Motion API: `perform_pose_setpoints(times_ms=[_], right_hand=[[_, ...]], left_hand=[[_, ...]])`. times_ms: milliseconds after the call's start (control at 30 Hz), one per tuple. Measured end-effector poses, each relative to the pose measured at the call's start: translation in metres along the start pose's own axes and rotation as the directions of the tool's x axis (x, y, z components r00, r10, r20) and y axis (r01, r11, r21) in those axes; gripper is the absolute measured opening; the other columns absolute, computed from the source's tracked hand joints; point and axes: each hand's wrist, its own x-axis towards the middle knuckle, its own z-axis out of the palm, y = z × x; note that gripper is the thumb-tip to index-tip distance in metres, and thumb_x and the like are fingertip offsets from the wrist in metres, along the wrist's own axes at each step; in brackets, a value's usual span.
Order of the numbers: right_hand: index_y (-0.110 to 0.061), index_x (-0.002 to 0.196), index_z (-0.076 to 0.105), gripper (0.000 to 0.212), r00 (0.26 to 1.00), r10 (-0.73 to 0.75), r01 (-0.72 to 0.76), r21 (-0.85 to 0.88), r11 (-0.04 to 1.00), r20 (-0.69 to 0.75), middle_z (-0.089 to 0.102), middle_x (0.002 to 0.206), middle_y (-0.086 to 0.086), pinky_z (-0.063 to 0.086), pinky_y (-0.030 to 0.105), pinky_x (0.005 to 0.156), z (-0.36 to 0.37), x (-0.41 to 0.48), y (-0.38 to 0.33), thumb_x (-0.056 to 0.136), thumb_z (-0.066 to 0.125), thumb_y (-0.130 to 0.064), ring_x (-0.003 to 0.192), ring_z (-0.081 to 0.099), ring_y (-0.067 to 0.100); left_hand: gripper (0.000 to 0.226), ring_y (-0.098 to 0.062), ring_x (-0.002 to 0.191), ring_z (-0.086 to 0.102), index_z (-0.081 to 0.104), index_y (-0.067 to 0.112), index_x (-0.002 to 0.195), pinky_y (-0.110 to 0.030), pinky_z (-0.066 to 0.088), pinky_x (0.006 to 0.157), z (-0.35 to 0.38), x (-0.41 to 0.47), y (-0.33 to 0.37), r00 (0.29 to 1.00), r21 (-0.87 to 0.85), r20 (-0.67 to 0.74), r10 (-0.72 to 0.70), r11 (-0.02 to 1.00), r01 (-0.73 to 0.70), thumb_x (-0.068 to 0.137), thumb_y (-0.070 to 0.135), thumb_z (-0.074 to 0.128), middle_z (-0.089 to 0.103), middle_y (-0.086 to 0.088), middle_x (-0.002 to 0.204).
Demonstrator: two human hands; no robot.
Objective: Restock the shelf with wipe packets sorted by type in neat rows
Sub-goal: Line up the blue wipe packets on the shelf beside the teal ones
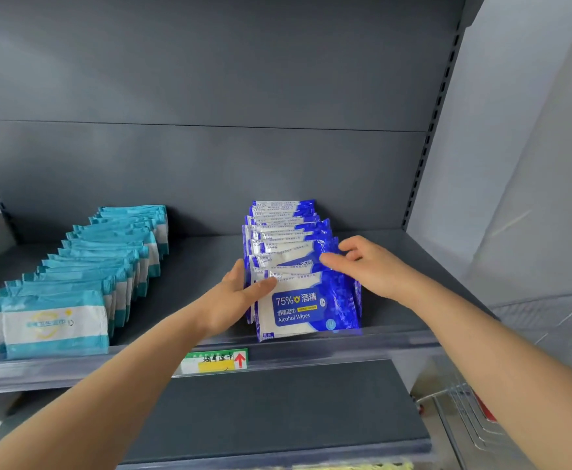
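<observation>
Blue alcohol wipe packets are right between my two hands now, standing on edge in a front-to-back row on the right half of the shelf, the front packet facing me at the lip with "75%" and "Alcohol Wipes" readable on it. My left hand lies flat against the left side of that row, fingers straight, with the thumb stretched across the upper left corner of the front packet. My right hand is on the opposite side, fingers loosely bent and their tips on the right ends of packets about midway back; it is a little blurred, so I cannot tell whether thumb and fingers actually pinch one. The packets lean back on one another and their tops are uneven, a few poking out to the right. Further left on the same shelf, well apart from the blue row, stands a row of teal and white wipe packets, also front to back, fanning slightly towards the left at the near end. On the shelf's front rail, just below my left wrist, sits a price label with a green strip, a yellow patch, handwriting and a red arrow pointing up. Below that is a lower shelf, dark grey. At the far right edge I can see a wire basket with red parts on it.
</observation>
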Motion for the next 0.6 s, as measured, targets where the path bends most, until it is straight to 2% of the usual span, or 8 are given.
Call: perform_pose_setpoints(times_ms=[67,167,233,367,433,500,533,600], right_hand=[[-0.030,0.144,0.034,0.056,0.997,-0.076,0.076,-0.025,0.997,-0.003,0.032,0.149,-0.003,0.040,0.023,0.086,0.000,0.007,-0.001,0.093,0.050,-0.049,0.127,0.043,0.010],[-0.035,0.148,0.028,0.048,0.978,-0.184,0.195,-0.103,0.975,0.101,0.012,0.159,-0.011,0.025,0.016,0.101,0.007,0.016,-0.001,0.102,0.036,-0.037,0.143,0.018,0.005],[-0.025,0.145,0.039,0.044,0.975,-0.192,0.211,-0.195,0.958,0.114,0.023,0.157,-0.008,0.020,0.014,0.102,0.008,0.016,0.000,0.103,0.031,-0.034,0.142,0.022,0.006],[-0.004,0.120,0.057,0.048,0.989,-0.079,0.105,-0.211,0.972,0.128,0.062,0.121,0.002,0.045,0.032,0.092,-0.002,0.010,-0.001,0.102,0.029,-0.038,0.105,0.059,0.015],[-0.007,0.121,0.058,0.049,0.992,-0.066,0.080,-0.144,0.986,0.105,0.065,0.117,0.002,0.046,0.036,0.094,-0.006,0.010,-0.001,0.102,0.028,-0.041,0.101,0.062,0.016],[-0.006,0.126,0.051,0.048,0.998,-0.055,0.055,0.030,0.998,0.007,0.064,0.119,0.001,0.047,0.035,0.094,-0.007,0.014,-0.001,0.102,0.030,-0.042,0.099,0.061,0.008],[-0.006,0.130,0.046,0.048,1.000,-0.020,0.023,0.151,0.988,-0.020,0.061,0.121,-0.002,0.048,0.031,0.089,-0.005,0.017,-0.002,0.102,0.031,-0.042,0.098,0.059,0.003],[-0.011,0.129,0.042,0.045,0.996,0.077,-0.091,0.394,0.915,0.050,0.061,0.117,-0.006,0.048,0.022,0.075,0.001,0.024,-0.004,0.101,0.034,-0.045,0.093,0.059,0.002]], left_hand=[[0.034,-0.008,0.094,0.065,0.023,0.035,0.110,-0.025,0.056,0.077,0.003,0.003,0.004,0.998,-0.014,-0.061,0.026,1.000,-0.027,0.093,0.036,0.052,0.059,0.012,0.111],[0.060,-0.017,0.105,0.066,0.019,0.037,0.139,-0.039,0.059,0.083,0.013,0.010,0.007,0.995,-0.064,-0.071,0.071,0.995,-0.075,0.092,0.037,0.055,0.052,0.001,0.134],[0.072,-0.017,0.107,0.064,0.009,0.040,0.148,-0.032,0.060,0.075,0.016,0.015,0.009,0.997,-0.060,-0.079,0.021,0.998,-0.026,0.091,0.041,0.054,0.039,0.001,0.145],[0.061,-0.018,0.112,0.059,0.020,0.033,0.147,-0.029,0.059,0.075,0.018,0.014,0.010,0.993,0.015,-0.112,-0.023,1.000,0.025,0.093,0.044,0.048,0.033,0.001,0.149],[0.066,-0.019,0.109,0.061,0.019,0.033,0.148,-0.028,0.059,0.073,0.015,0.013,0.015,0.988,0.011,-0.155,-0.025,1.000,0.027,0.092,0.047,0.051,0.032,0.003,0.149],[0.073,-0.017,0.100,0.065,0.014,0.033,0.150,-0.028,0.058,0.069,0.009,0.019,0.019,0.963,-0.018,-0.270,0.006,1.000,-0.012,0.091,0.046,0.054,0.040,0.006,0.140],[0.074,-0.015,0.097,0.065,0.011,0.030,0.151,-0.025,0.055,0.066,0.006,0.023,0.022,0.948,-0.024,-0.320,-0.002,1.000,-0.006,0.092,0.046,0.053,0.043,0.008,0.137],[0.076,-0.015,0.091,0.067,0.006,0.025,0.151,-0.027,0.053,0.064,0.004,0.032,0.025,0.931,-0.139,-0.350,-0.109,0.988,0.063,0.093,0.046,0.052,0.051,0.001,0.133]])
